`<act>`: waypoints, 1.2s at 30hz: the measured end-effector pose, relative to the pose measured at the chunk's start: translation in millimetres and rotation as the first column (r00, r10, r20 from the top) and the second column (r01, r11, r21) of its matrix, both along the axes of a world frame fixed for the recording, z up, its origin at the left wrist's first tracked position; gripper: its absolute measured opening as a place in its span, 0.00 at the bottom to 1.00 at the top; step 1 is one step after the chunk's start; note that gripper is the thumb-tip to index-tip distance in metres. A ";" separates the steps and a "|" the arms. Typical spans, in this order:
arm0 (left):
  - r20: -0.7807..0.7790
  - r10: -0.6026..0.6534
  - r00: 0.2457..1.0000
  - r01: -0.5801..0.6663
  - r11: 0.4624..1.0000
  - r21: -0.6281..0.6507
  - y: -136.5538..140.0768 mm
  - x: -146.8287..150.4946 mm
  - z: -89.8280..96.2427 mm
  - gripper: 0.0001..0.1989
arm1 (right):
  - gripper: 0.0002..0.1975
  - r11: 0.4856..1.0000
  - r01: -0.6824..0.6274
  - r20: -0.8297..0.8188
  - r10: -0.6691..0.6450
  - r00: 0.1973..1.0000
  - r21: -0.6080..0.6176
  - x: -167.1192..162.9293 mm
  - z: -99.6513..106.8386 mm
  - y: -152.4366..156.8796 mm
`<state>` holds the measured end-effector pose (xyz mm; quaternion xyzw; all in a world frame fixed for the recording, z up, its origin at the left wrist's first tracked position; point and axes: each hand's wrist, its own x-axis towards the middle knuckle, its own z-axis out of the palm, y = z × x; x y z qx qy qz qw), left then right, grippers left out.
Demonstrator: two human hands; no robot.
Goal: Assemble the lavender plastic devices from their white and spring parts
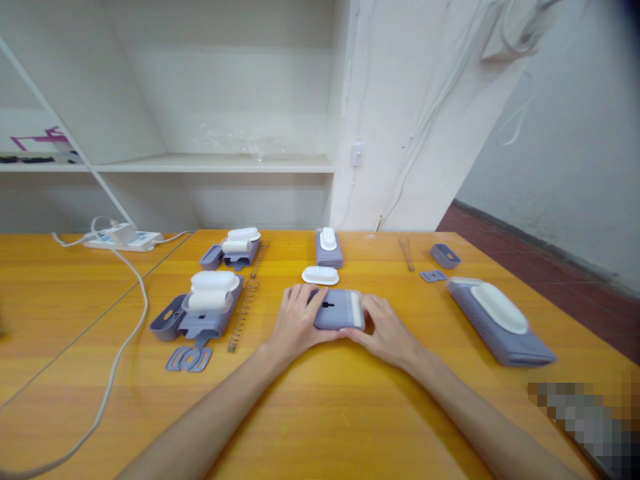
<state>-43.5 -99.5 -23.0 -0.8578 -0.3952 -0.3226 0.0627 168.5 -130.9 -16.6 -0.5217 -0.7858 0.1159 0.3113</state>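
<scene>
Left hand (299, 315) and right hand (384, 327) grip a case (340, 311) (purplish-grey).

From the wearer's head, the single camera looks forward and down across a glossy orange-brown wooden table (320, 413), which spans the lower half of the frame. It sits close enough that two bare forearms (220, 407) extend from the bottom edge, while an open white panelled shelf unit (240, 87), farther off, fills the upper left.

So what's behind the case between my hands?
Behind the case, a white bristled oval; beyond, a purple block topped by a white piece. Whatever the case covers is hidden.
</scene>
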 end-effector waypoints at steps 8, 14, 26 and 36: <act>0.062 -0.002 0.998 0.003 1.000 -0.006 -3.1 4.0 2.9 0.34 | 0.16 0.993 0.079 0.016 -0.081 0.997 0.091 0.0 -4.2 3.5; 0.057 0.006 0.998 -0.004 0.999 -0.032 -3.4 6.1 3.5 0.36 | 0.15 0.984 0.138 0.052 -0.145 0.988 0.116 1.4 -5.9 6.5; 0.158 -0.010 0.987 0.026 0.994 -0.102 -11.0 5.0 5.2 0.21 | 0.20 0.967 -0.052 0.164 0.010 0.986 0.250 -0.6 -2.0 0.9; 0.527 0.026 0.850 0.092 0.976 -0.197 5.6 -3.3 8.7 0.13 | 0.17 0.966 -0.076 0.193 0.028 0.981 0.245 -0.8 -2.3 1.9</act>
